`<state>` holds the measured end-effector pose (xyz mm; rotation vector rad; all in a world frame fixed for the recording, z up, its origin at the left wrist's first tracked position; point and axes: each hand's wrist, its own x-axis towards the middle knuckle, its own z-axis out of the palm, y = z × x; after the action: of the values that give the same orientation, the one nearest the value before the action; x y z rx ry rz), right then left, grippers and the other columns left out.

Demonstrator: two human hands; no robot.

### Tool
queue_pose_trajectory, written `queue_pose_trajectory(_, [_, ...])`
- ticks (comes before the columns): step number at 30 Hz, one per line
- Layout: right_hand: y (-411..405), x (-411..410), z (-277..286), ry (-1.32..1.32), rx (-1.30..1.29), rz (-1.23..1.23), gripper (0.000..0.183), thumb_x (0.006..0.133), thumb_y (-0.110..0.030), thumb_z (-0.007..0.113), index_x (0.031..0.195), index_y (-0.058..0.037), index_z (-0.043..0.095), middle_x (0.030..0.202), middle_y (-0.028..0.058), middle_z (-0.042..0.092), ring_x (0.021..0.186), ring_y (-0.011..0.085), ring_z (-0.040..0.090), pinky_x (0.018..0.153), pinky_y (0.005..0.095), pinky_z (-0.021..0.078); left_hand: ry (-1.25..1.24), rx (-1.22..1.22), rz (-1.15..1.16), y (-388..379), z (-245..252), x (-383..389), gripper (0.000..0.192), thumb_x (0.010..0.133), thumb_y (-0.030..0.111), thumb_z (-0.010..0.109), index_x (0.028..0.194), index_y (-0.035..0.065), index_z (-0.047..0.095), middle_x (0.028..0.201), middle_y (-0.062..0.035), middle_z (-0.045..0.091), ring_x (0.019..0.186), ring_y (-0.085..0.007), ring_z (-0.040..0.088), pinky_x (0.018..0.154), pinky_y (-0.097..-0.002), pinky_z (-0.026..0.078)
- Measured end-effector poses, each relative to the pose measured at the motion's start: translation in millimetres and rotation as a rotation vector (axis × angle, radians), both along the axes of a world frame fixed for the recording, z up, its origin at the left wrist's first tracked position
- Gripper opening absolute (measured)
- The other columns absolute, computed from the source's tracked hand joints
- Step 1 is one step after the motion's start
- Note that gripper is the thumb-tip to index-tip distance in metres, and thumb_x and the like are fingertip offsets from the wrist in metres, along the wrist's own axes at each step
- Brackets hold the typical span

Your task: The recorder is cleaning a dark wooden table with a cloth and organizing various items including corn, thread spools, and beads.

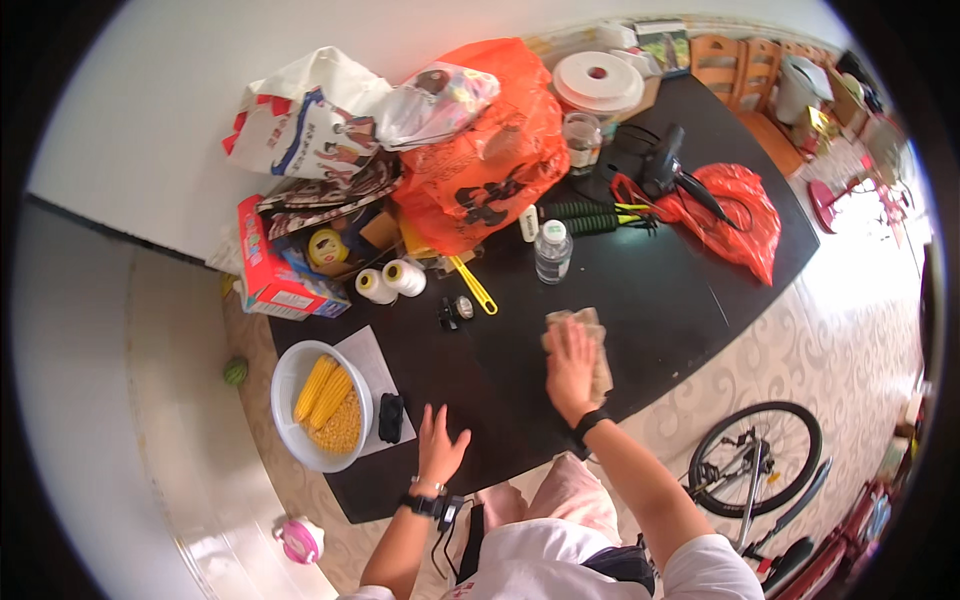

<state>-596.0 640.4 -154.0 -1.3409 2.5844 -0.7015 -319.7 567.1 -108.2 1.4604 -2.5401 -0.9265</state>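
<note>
My right hand (571, 367) lies spread flat on a folded tan cloth (598, 360), pressing it on the dark table top (495, 375). My left hand (442, 444) is over the table's near edge with its fingers apart and nothing in it. Left of it, a black object (391, 418) rests on a sheet of white paper (371, 352). Beside the paper stands a white plastic basin (282, 390) with corn cobs (322, 390) and loose kernels (339, 430). A clear plastic bottle with a white cap (553, 255) stands beyond the cloth.
Thread cones (403, 277), a headlamp (454, 311) and a yellow-handled tool (474, 285) lie mid-table. Behind are an orange plastic bag (487, 165), a red box (277, 270), a glass jar (582, 142), a hair dryer (664, 165) and a red bag (739, 217). A bicycle wheel (755, 459) is at lower right.
</note>
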Motion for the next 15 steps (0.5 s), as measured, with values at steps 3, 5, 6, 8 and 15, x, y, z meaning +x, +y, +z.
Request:
queue_pose_trajectory(3, [-20.1, 23.3, 2.4, -0.037, -0.021, 0.169, 0.067, 0.081, -0.015, 0.062, 0.144, -0.0095, 0.037, 0.153, 0.0160, 0.024, 0.143, 0.0341, 0.020, 0.115, 0.0525, 0.0147, 0.129, -0.058, 0.025, -32.5, 2.8, -61.9, 0.073, 0.080, 0.027, 0.071, 0.140, 0.0036, 0.038, 0.148, -0.0300, 0.026, 0.135, -0.0448, 0.030, 0.111, -0.0472, 0.030])
queue_pose_trajectory(5, [-28.5, 25.5, 3.5, -0.098, -0.071, 0.158, 0.064, 0.080, -0.018, 0.064, 0.139, -0.0091, 0.042, 0.148, 0.0175, 0.031, 0.140, 0.0356, 0.025, 0.113, 0.0541, 0.0185, 0.175, -0.172, 0.044, -59.0, 0.3, -93.6, 0.075, 0.076, 0.022, 0.075, 0.139, 0.0048, 0.038, 0.148, -0.0294, 0.027, 0.134, -0.0446, 0.032, 0.110, -0.0474, 0.031])
queue_pose_trajectory(6, [-34.3, 22.0, 0.2, -0.120, -0.096, 0.146, 0.061, 0.079, -0.019, 0.065, 0.136, -0.0091, 0.045, 0.145, 0.0180, 0.035, 0.137, 0.0363, 0.029, 0.111, 0.0547, 0.0210, 0.175, -0.257, 0.048, -74.1, -2.6, -106.0, 0.078, 0.073, 0.019, 0.077, 0.139, 0.0054, 0.038, 0.148, -0.0293, 0.027, 0.134, -0.0445, 0.033, 0.109, -0.0476, 0.032])
queue_pose_trajectory(8, [-44.0, 14.9, 12.4, -0.182, -0.164, 0.150, 0.049, 0.079, -0.014, 0.064, 0.126, -0.0095, 0.051, 0.134, 0.0165, 0.045, 0.125, 0.0368, 0.042, 0.105, 0.0535, 0.0286, 0.130, -0.308, 0.086, -100.9, -1.3, -125.2, 0.082, 0.068, 0.014, 0.080, 0.139, 0.0089, 0.040, 0.147, -0.0285, 0.028, 0.132, -0.0442, 0.035, 0.107, -0.0488, 0.033])
queue_pose_trajectory(15, [-58.8, 0.9, 20.6, -0.164, -0.142, 0.259, 0.049, 0.078, -0.008, 0.065, 0.125, -0.0089, 0.051, 0.129, 0.0154, 0.048, 0.118, 0.0363, 0.046, 0.101, 0.0477, 0.0355, 0.043, -0.395, 0.059, -140.6, -33.7, -145.6, 0.063, 0.064, 0.004, 0.079, 0.121, 0.0112, 0.053, 0.127, -0.0129, 0.045, 0.121, -0.0357, 0.044, 0.099, -0.0432, 0.043])
